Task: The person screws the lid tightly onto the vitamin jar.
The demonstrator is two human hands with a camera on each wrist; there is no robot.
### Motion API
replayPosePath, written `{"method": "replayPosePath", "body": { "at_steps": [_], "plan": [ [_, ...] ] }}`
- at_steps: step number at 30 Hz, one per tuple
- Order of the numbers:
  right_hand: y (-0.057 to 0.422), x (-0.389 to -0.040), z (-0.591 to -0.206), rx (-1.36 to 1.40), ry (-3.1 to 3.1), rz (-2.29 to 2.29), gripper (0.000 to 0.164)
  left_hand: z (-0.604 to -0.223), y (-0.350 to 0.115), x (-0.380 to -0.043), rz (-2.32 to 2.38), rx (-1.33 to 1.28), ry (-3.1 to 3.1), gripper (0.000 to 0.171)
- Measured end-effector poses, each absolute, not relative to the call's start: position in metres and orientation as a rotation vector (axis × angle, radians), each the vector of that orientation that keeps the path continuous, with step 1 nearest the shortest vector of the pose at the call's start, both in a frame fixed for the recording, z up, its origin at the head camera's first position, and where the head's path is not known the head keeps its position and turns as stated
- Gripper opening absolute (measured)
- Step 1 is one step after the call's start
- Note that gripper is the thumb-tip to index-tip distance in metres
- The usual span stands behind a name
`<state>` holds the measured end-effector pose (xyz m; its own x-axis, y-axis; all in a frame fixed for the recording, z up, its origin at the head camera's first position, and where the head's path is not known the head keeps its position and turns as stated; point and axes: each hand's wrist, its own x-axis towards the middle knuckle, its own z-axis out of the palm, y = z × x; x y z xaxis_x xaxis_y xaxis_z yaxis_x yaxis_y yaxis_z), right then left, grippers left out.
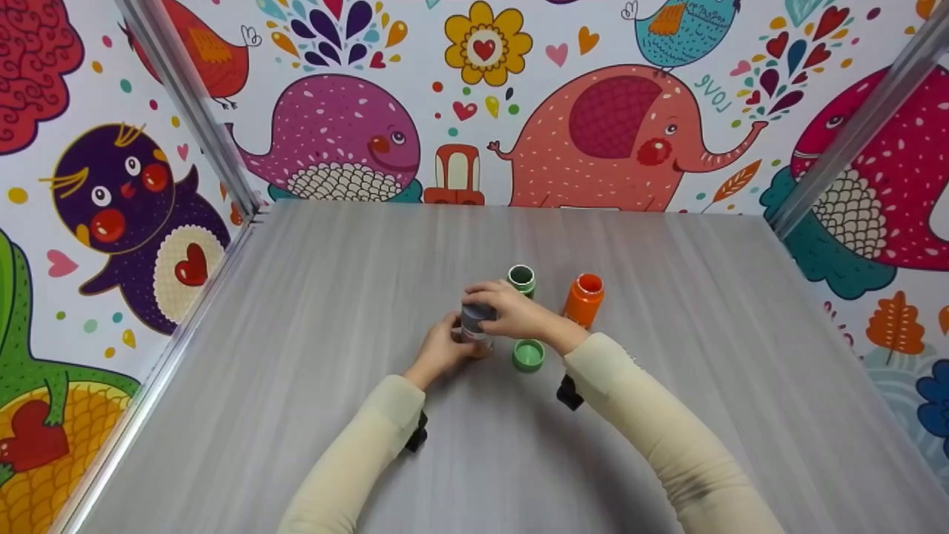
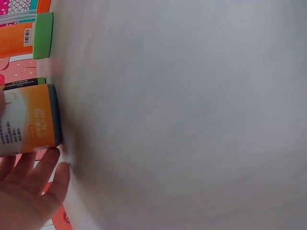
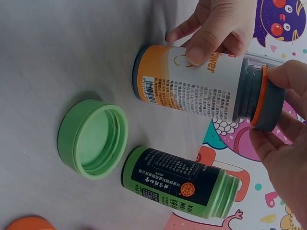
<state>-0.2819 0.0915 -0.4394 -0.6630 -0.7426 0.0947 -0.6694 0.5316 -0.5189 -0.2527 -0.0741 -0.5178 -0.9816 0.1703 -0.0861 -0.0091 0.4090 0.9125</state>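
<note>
A dark grey bottle [image 3: 192, 84] with a white and orange label stands upright, its threaded neck showing below the cap. My left hand [image 1: 439, 351] grips its body, thumb across the label; in the left wrist view the fingers [image 2: 41, 177] lie beside its lower part. From above, my right hand [image 1: 515, 313] holds the dark grey cap [image 3: 269, 106], which has an orange rim, by its sides with thumb and fingers. That cap sits at the neck's top with threads exposed under it. Just beyond the hands is an uncapped green bottle [image 1: 521, 276] with a black label [image 3: 175, 175].
An uncapped orange bottle [image 1: 586, 297] stands right of the green one, partly behind my right wrist. Nearer me, a green cap [image 1: 528, 356] lies with its hollow side up. Part of an orange round thing [image 3: 29, 224] shows on the table [image 1: 356, 297]. Cartoon-printed walls [image 1: 460, 96] enclose the table.
</note>
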Motion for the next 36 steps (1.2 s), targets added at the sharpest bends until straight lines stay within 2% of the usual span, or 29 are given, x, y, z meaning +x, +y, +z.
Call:
{"method": "replayPosePath", "body": {
  "at_steps": [36],
  "plan": [
    [0.0880,-0.2834,-0.4375,-1.181,2.665,-0.737,0.039,-0.5223,-0.0744,-0.2541,1.598,0.182,2.538,0.058]
  ]
}}
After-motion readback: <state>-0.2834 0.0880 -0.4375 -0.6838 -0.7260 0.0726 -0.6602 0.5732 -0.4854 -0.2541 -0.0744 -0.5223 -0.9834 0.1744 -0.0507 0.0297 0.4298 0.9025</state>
